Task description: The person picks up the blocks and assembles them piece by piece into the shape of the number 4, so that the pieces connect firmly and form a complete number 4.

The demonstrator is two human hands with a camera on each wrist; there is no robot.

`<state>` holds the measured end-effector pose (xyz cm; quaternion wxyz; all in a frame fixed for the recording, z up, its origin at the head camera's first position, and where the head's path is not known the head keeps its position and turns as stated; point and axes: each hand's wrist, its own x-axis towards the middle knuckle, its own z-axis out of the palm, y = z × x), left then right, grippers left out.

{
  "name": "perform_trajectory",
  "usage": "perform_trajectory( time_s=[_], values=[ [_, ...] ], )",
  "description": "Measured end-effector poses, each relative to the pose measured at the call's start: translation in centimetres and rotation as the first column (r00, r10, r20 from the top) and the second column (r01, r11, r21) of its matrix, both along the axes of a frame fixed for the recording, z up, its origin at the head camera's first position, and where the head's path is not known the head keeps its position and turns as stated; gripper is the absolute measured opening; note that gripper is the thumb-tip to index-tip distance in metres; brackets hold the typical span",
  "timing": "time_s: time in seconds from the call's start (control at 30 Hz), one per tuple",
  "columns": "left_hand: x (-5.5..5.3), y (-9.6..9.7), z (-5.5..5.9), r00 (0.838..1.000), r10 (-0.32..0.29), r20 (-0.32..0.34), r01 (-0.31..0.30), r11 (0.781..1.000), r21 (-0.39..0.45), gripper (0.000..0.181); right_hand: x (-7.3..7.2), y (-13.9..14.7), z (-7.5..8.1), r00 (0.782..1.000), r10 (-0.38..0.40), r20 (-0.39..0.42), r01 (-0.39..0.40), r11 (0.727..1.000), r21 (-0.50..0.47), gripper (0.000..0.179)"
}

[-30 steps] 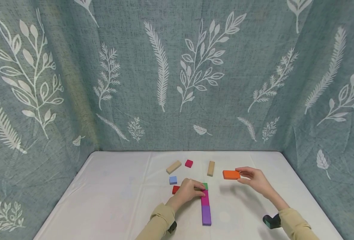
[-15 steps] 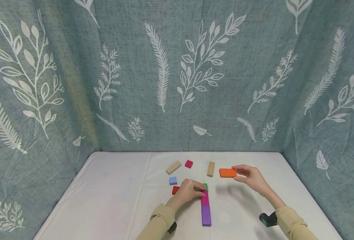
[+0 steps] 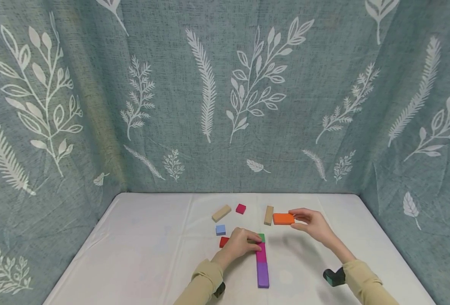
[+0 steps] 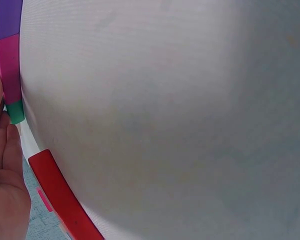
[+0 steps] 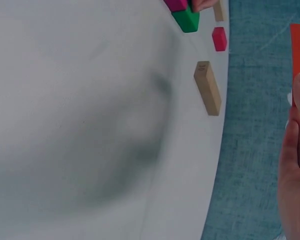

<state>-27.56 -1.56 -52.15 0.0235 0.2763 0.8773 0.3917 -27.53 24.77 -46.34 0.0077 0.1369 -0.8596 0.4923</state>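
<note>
Head view: a grey-green leaf-print curtain (image 3: 217, 180) hangs round the far, left and right edges of a white tabletop (image 3: 141, 245). Over the tabletop's right half, toward the far edge, the right hand (image 3: 312, 223) pinches an orange block (image 3: 284, 219) in the air. The left hand (image 3: 238, 245) has finger and thumb close together, touching a green block (image 3: 262, 237) and a magenta block (image 3: 261, 254); whether they grip, I cannot tell. Those two lie end to end with a purple block (image 3: 263, 275), farthest from the far edge. Left of them lies a red block (image 4: 65, 195); nearer the far edge are two wooden blocks (image 3: 268, 215), then a small blue block (image 3: 220, 230) and a crimson cube (image 3: 241, 209)
</note>
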Motion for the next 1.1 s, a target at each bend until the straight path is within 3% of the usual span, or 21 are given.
perform_trajectory(
  time_s=[0.27, 1.1],
  values=[
    [0.1, 0.1, 0.0, 1.000, 0.006, 0.024, -0.006, 1.000, 0.003, 0.025, -0.2, -0.7, -0.2, 1.000, -0.001, 0.002, 0.001, 1.000, -0.012, 0.042],
    [-0.1, 0.1, -0.2, 1.000, 0.002, 0.005, -0.002, 1.000, 0.011, 0.026, -0.3, -1.7, -1.7, 0.999, -0.006, 0.053, 0.007, 1.000, -0.025, 0.039]
  ],
)
